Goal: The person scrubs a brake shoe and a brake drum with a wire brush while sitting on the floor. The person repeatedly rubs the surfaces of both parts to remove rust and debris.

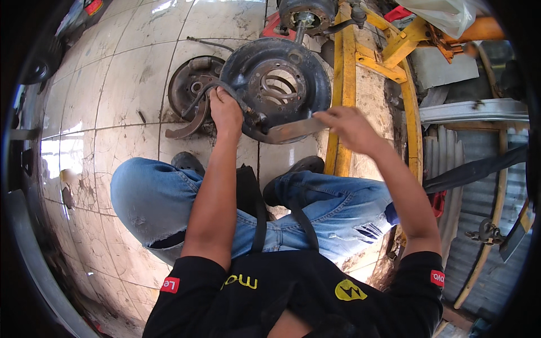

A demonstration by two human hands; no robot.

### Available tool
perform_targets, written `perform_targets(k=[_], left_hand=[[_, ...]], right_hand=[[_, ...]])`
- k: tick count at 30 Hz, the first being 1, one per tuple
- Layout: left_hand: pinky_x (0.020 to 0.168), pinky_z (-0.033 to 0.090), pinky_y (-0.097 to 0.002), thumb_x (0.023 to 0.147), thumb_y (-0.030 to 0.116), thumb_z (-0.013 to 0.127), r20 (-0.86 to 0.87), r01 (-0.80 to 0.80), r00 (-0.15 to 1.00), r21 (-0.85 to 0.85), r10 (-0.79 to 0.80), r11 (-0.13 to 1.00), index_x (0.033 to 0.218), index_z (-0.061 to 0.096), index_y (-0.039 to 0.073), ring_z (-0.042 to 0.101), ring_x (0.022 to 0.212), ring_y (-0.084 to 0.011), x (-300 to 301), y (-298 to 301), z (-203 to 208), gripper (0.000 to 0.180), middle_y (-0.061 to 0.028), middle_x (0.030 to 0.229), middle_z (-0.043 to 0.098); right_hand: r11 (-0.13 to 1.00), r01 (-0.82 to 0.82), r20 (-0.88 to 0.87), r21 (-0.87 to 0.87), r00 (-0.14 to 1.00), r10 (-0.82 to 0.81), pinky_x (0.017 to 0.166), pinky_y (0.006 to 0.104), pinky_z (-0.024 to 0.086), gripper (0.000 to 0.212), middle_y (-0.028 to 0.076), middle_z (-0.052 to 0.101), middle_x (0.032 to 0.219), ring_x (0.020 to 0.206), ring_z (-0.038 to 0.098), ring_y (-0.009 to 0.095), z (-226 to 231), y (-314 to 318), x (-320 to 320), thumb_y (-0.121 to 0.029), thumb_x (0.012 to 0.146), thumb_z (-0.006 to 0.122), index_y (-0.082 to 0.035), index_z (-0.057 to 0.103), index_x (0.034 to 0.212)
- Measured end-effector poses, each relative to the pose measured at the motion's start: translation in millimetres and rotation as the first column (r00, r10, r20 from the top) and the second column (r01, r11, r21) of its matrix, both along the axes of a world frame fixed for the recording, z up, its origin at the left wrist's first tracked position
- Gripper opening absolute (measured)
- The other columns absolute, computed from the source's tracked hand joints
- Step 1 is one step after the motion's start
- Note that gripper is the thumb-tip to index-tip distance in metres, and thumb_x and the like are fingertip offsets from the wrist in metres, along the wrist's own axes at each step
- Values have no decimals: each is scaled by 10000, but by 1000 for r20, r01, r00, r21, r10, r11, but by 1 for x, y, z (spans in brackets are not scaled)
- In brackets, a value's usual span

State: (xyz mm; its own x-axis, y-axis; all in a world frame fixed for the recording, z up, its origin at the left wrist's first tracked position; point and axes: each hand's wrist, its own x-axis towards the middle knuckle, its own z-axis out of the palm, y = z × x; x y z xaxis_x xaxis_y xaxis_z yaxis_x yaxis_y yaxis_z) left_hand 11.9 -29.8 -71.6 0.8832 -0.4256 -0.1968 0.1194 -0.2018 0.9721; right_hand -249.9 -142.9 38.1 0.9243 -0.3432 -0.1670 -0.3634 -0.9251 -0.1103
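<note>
Left hand (227, 112): fingers curled closed around a dark curved bar (232, 91). Right hand (352, 129), a little blurred: fingers pinched closed on the right end of a flat brown-grey strip (296, 130). Whether bar and strip are one piece, cannot tell.

Around: big dark round plate (316, 84) just beyond both sets of fingers, partly behind bar and strip. Smaller round plate (181, 84) beyond and left of the left fingers; curved brown piece (189, 128) beside them, on the near side. Yellow frame (341, 73) stands directly behind the right fingers, bounding that side. Person's knees below both hands.

Strip lies between the hands; long axis nearly crosswise, from right fingers leftward, dipping slightly toward the person. Bar arches over the left fingers, then bends down toward the strip's left end.

Markings, all nearer the person than the fingers: white-lettered red patch (170, 284) on left sleeve, another on right; yellow lettering (242, 281) and yellow badge (350, 290) on black shirt (310, 270).
</note>
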Motion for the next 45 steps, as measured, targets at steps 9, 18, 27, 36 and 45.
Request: perform_targets(k=[9, 18, 27, 36, 45], left_hand=[[1018, 381, -371, 1045, 307, 359, -200, -39, 980, -130, 12, 991, 1379, 402, -90, 504, 1232, -350, 4, -1, -19, 521, -245, 1359, 503], [887, 490, -388, 1047, 334, 339, -366, -16, 929, -181, -52, 983, 1350, 451, 19, 584, 1067, -256, 3, -1, 6, 451, -141, 1228, 564], [895, 526, -409, 1053, 334, 316, -446, 60, 880, -236, -163, 970, 1400, 410, 18, 594, 1099, -298, 13, -8, 2, 479, -165, 1334, 518], [889, 543, -400, 1029, 271, 361, -504, -15, 848, -334, -165, 942, 1252, 538, 48, 630, 1032, -260, 10, -1, 10, 362, -118, 1173, 604], [816, 529, -330, 1028, 253, 359, -336, 169, 916, -168, -217, 971, 1193, 571, 53, 631, 938, -182, 9, 1, 7, 336, -82, 1068, 635]], right_hand=[[924, 383, 145, -17, 915, -376, 933, 414, 464, 537, 128, 614, 1174, 1085, 591, 311, 26, -53, -38, -70, 916, 552, -215, 463, 1424], [220, 805, -249, 551, 411, -877, 759, 373, 506, 616, 205, 631, 1076, 879, 619, 268, -66, -41, -46, -165, 847, 667, -19, 428, 1396], [280, 940, -418, 194, 337, -843, 1005, 448, 464, 427, 218, 580, 1304, 1229, 544, 382, -224, 9, 10, -95, 865, 530, -3, 576, 1280], [21, 894, -320, 448, 182, -930, 751, 454, 539, 374, 204, 685, 1045, 942, 678, 331, -258, -53, 16, -298, 924, 568, 15, 666, 1105], [-568, -33, -492, 822, -543, -680, 655, 397, 529, 467, 156, 666, 972, 758, 644, 256, -409, -131, 15, -345, 904, 669, 79, 616, 1093]])
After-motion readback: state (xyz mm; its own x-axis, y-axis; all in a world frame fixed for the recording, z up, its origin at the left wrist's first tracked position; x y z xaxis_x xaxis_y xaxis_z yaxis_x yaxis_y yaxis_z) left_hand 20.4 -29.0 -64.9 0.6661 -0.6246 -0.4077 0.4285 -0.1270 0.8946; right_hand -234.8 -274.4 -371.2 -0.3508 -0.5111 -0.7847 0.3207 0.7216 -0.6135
